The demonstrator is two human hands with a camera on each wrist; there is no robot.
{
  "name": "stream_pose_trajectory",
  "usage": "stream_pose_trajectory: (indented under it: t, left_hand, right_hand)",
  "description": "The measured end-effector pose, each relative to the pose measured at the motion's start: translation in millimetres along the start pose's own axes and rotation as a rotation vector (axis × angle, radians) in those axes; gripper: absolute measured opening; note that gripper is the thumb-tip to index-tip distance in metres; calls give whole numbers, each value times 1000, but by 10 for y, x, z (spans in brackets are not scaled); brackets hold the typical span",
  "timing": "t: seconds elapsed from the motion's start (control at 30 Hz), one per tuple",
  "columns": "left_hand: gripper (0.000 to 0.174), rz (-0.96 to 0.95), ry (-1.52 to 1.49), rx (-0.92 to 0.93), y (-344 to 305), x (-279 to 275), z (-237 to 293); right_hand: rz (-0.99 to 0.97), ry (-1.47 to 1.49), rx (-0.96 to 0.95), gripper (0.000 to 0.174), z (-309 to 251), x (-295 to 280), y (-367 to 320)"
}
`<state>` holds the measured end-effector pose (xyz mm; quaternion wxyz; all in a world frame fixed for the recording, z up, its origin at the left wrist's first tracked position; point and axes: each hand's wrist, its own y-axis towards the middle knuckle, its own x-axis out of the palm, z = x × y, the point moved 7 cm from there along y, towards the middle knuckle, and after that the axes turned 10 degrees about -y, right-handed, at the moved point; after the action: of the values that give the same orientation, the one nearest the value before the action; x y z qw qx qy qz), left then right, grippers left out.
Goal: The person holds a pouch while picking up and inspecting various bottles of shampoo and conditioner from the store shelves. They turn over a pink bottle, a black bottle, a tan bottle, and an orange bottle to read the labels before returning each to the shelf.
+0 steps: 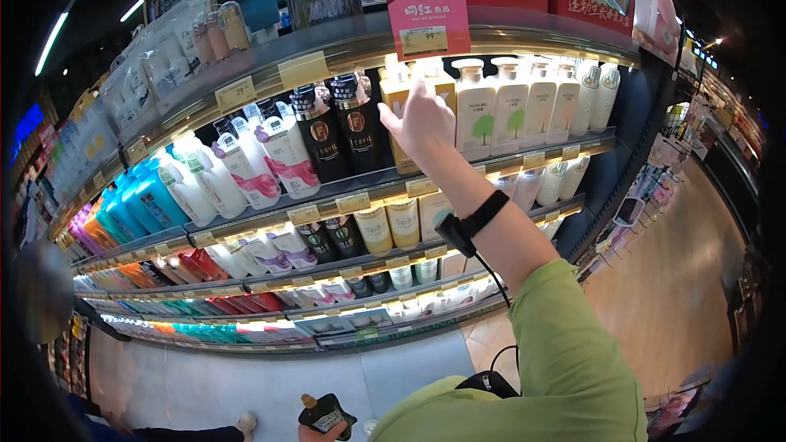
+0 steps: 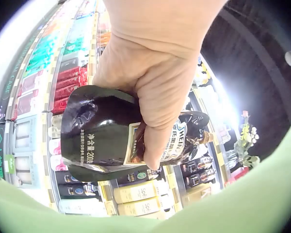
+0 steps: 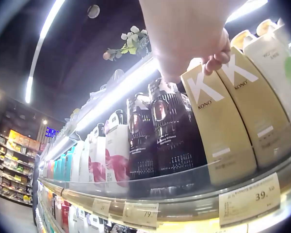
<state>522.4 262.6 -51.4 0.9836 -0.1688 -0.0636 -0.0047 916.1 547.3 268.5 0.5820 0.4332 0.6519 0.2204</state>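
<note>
My left hand [image 2: 155, 77] grips a dark Heinz sauce pouch [image 2: 99, 131] with an orange cap, thumb across its label. Low in the head view, that pouch [image 1: 327, 413] shows at the bottom edge. My right hand [image 1: 424, 121] is raised to the upper shelf, in front of the gold KONO bottles [image 1: 446, 92]. Its index finger points up and its thumb stands out to the left. In the right wrist view, the other fingers [image 3: 217, 62] curl right at the top of the nearer KONO bottle [image 3: 218, 131].
Black bottles [image 1: 360, 127] stand left of the gold ones, white pump bottles [image 1: 512, 106] right. A pink price sign [image 1: 427, 26] hangs just above my right hand. A shelf lip [image 3: 174, 194] with price tags runs along the front. Another person's leg [image 1: 196, 434] shows lower left.
</note>
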Motion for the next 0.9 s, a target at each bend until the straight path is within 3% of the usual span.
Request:
stream_pose_trajectory:
  t: [0.03,0.13,0.27,0.4,0.6,0.67,0.73,0.8,0.9]
  left_hand:
    - [34,2,2,4,-2,8,2]
    - [35,21,85,-12,-11,18,-9]
    - [35,36,25,38,-21,-2,-42]
    - [33,10,-24,57,5,-69,-128]
    - [33,51,27,54,73,-149,-154]
    - [34,15,13,31,91,-133,-132]
    - [36,-21,-3,16,110,-69,-6]
    - [39,-72,-55,7,82,40,160]
    - [43,-122,-11,103,193,54,216]
  right_hand:
    - [-44,-109,-11,61,-55,84,73]
    - [-8,-187,-22,66,-104,175,136]
    - [45,-113,4,60,-66,134,107]
    - [248,-106,-2,55,-86,-112,-37]
    - [246,30,16,48,-28,-187,-313]
    - [225,416,90,48,116,-82,-392]
    - [201,506,131,48,190,-180,-510]
    - [440,728,-10,52,279,-343,-650]
    - [433,885,-33,57,317,-781,-804]
